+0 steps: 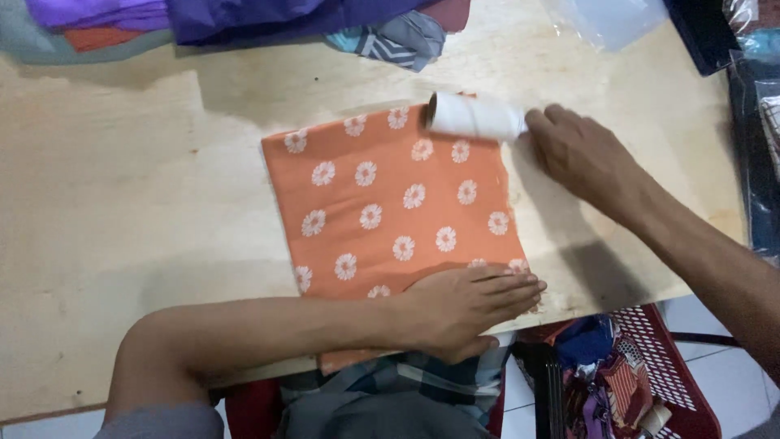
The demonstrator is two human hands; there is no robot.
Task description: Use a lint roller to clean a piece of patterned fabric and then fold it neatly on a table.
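Lint roller (477,117) in right hand (587,158)

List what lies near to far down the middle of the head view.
Left hand pressing the near edge → orange flowered cloth → white lint roller held by right hand → pile of folded fabrics.

Single head-worn view, looking steeply down, close range.

The camera sat on the person's head and faced down and forward over the pale wooden worktop (106,203), near enough that both forearms entered from the bottom and right edges. The worktop's far edge, with piled fabrics (244,20), ran along the frame's top; the person's lap and a red basket (682,366) on the tiled floor showed at the bottom. There was no second view to overlap with it.
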